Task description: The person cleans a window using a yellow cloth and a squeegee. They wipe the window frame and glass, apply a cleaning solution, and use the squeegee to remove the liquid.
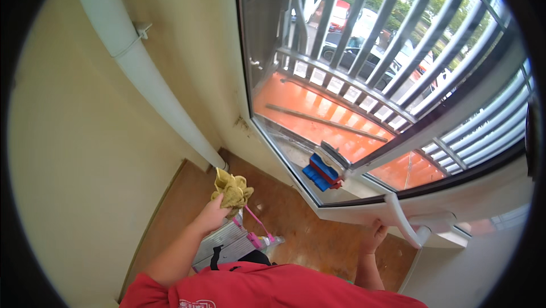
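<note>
In my left hand [210,218] is a bunched yellow cloth [232,190], gripped at its lower part and held out above the floor. My right hand [373,238] is at the lower edge of a white-framed window sash [341,214], with its fingers curled at the frame. Just right of that hand, a white window handle [403,222] sticks out from the sash. Beyond the frame's lower corner is a blue and red block-shaped tool [323,173] with a grey and white part; whether it rests on the sill or against the glass I cannot tell.
A metal step stool or ladder [226,242] with pink fittings stands below me on the brown floor [315,244]. A white pipe [140,65] runs down the beige wall [81,150]. Outside, metal bars [367,35] fence an orange ledge [298,99] with a loose strip [328,123] on it.
</note>
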Available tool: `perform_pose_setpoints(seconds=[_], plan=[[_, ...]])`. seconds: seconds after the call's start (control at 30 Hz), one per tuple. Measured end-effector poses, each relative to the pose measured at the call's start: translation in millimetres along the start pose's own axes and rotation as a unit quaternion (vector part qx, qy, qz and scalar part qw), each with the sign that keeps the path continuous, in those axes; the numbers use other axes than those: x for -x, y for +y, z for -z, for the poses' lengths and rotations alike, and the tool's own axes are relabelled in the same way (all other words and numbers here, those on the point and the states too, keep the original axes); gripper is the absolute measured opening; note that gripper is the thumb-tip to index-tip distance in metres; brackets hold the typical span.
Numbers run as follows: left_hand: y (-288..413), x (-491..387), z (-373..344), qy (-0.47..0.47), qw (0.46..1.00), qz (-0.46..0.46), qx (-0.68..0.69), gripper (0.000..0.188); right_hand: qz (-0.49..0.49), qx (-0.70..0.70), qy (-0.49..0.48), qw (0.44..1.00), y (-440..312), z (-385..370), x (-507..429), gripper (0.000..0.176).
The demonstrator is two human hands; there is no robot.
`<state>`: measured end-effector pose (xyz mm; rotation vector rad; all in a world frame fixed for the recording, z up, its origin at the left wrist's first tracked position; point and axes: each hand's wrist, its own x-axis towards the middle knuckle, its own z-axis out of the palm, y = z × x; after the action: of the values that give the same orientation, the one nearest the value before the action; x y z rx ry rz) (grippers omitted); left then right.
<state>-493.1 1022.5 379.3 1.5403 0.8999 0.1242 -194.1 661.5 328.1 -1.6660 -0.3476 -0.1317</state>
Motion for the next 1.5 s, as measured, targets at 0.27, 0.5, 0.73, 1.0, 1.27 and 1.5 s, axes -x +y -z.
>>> perform_pose_setpoints(seconds=[0.27,0.5,0.73,1.0,1.27,1.5], plan=[[143,38,-10,0.027,0.994,-0.09,0.05,0.047,0.057,0.052,-0.032,0.997,-2,-7,-5,0.014],[240,50,-41,-0.103,0.908,-0.177,0.365,0.034,-0.013,0.114,-0.015,0.993,-66,-10,-9,0.021],[315,75,-96,-0.206,0.8,-0.474,0.305,0.046,0.33,0.147,0.176,0.916,-212,12,-17,0.021],[413,48,-215,-0.138,0.341,-0.859,-0.357,0.025,0.236,0.093,-0.039,0.966,-273,-44,-46,0.019],[441,-4,-252,-0.095,0.227,-0.908,-0.34,0.033,0.191,0.415,-0.069,0.887,-259,-64,-60,0.023],[630,76,-235,0.185,0.309,-0.911,-0.2,0.044,0.265,0.514,-0.049,0.814,-280,-55,-56,0.026]])
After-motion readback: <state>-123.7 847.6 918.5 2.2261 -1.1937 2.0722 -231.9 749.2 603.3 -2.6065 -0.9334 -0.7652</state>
